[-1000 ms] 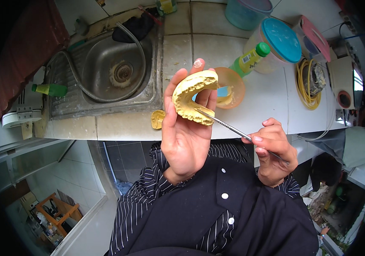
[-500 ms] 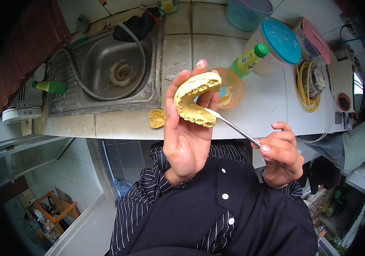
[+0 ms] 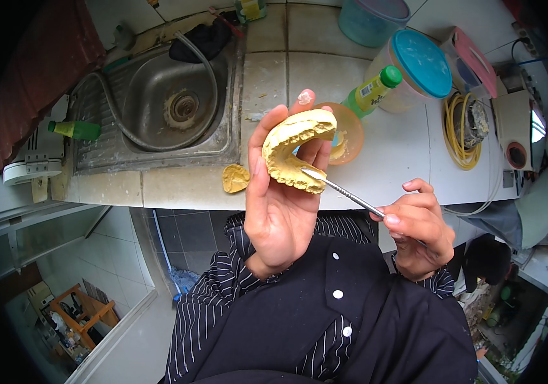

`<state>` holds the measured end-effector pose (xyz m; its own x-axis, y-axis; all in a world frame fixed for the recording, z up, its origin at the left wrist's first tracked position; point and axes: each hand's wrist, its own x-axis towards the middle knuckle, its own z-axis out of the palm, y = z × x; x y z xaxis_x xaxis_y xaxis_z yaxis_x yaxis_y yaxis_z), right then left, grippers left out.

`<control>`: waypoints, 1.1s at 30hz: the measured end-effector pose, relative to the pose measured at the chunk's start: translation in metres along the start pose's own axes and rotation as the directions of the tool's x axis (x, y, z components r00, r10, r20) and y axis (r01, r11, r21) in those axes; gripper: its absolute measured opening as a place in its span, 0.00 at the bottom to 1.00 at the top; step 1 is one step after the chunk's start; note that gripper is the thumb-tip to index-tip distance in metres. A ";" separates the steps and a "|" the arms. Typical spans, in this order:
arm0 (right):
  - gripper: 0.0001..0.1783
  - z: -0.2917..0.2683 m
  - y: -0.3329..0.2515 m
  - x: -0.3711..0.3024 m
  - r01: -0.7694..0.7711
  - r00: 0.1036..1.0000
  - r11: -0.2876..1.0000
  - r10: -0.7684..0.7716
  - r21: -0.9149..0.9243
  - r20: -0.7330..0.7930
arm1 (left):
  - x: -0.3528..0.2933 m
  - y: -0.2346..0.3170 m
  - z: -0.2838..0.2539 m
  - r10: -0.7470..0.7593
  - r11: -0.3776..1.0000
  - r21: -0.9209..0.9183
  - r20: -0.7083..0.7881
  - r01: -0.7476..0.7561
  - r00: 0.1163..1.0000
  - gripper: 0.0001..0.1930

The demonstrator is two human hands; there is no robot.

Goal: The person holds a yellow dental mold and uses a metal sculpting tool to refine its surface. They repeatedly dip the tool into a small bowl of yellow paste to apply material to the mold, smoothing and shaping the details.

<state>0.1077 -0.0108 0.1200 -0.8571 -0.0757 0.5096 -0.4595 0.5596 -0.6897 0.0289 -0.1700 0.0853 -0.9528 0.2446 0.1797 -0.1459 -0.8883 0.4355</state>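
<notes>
A yellow, horseshoe-shaped dental cast (image 3: 278, 147) with a row of teeth rests in my left hand (image 3: 281, 221), its fingers wrapped behind it and its palm turned up. White residue sticks to one fingertip. My right hand (image 3: 422, 230) pinches a slim metal dental spatula (image 3: 354, 198) by its ribbed handle. The spatula's flat tip touches the inner side of the cast near its lower end. Below the cast's left side, a small round yellow plaster piece (image 3: 235, 178) lies on the counter. Behind the fingers stands an orange translucent bowl (image 3: 354, 137) with yellow residue inside.
A steel sink (image 3: 158, 96) with a grey hose (image 3: 111, 118) is at the left. Beyond the bowl, a green bottle (image 3: 370, 93) stands beside a blue-lidded tub (image 3: 421, 61). A coil of yellow hose (image 3: 458, 137) lies at the right. The counter's front edge (image 3: 190, 203) runs below my hands.
The spatula's tip has shifted slightly left and down along the cast's inner side. My right hand has moved a little left and up with it. The cast has barely moved.
</notes>
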 end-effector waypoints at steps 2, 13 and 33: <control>0.15 -0.002 0.001 0.000 0.000 1.000 1.000 0.000 -0.009 -0.005 | 0.001 -0.001 0.000 -0.001 1.000 -0.004 -0.001 0.001 1.000 0.25; 0.15 -0.005 0.004 0.003 0.003 1.000 1.000 -0.003 0.006 -0.005 | 0.004 -0.003 0.005 0.010 1.000 0.003 -0.050 -0.010 0.999 0.24; 0.07 -0.005 0.009 0.000 0.006 0.999 0.998 -0.004 0.062 -0.041 | 0.007 -0.003 0.005 0.008 1.000 0.007 -0.032 -0.007 0.999 0.25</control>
<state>0.1042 -0.0018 0.1163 -0.8452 -0.0443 0.5325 -0.4785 0.5065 -0.7173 0.0235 -0.1636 0.0895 -0.9620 0.2251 0.1545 -0.1371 -0.8875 0.4399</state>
